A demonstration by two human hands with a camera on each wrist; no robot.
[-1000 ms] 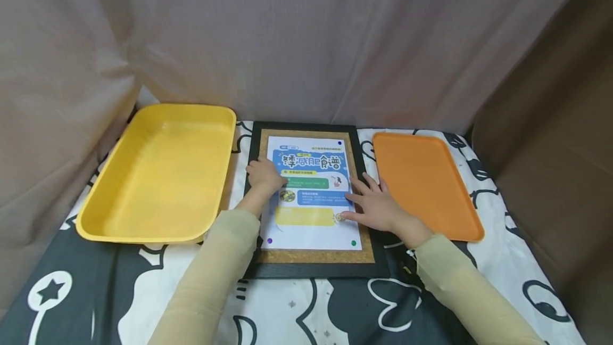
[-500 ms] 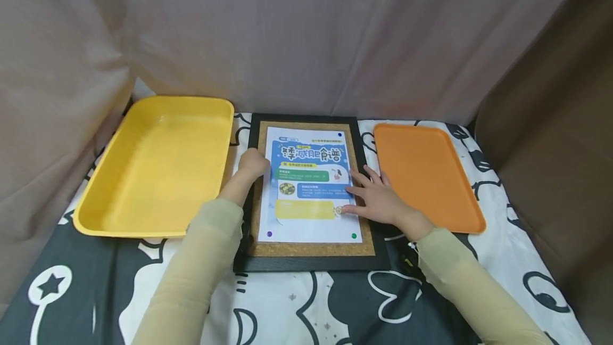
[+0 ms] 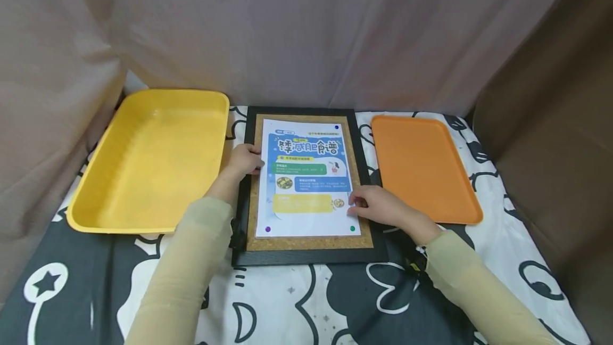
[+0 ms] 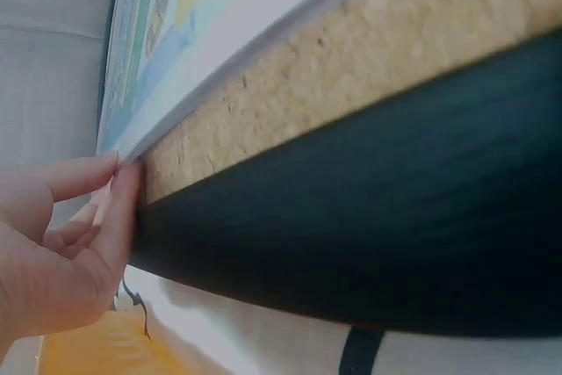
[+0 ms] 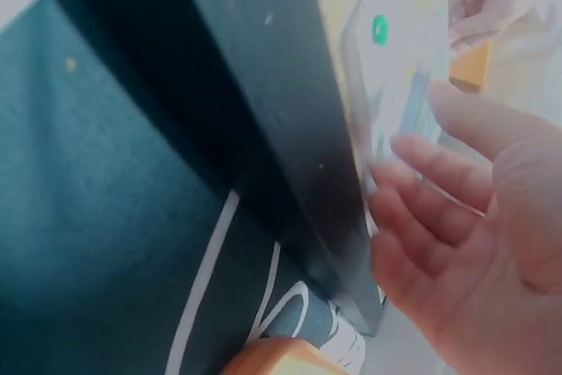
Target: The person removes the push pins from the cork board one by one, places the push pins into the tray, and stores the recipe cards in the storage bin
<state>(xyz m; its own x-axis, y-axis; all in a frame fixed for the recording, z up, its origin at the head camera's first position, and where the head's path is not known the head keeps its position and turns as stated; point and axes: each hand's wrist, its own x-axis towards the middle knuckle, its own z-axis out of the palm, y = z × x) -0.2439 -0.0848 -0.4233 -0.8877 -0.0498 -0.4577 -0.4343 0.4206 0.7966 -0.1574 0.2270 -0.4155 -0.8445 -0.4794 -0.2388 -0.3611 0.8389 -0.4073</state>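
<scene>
A printed sheet [image 3: 306,217] with a blue heading and Chinese characters lies on a black-framed cork board [image 3: 311,244]. Round pins in purple [image 3: 267,229], green [image 3: 353,228] and dark blue [image 3: 337,127] show at three of its corners. Thumb and finger of my left hand [image 3: 244,159] meet at the sheet's left edge and pinch it, as the left wrist view [image 4: 70,234] shows. My right hand [image 3: 380,205] is over the sheet's right edge with loosely bent fingers, thumb apart from them; nothing shows between them. Whether its fingertips touch the sheet I cannot tell.
A deep yellow tray [image 3: 153,164] stands left of the board. To the right lies a flat orange tray [image 3: 426,169]. Patterned black-and-white cloth [image 3: 287,302] covers the table, and a grey curtain [image 3: 287,31] hangs behind.
My left hand has drawn back from over the sheet to its left edge. The right hand's spread fingers have bent and moved slightly down. The whole view has shifted a little.
</scene>
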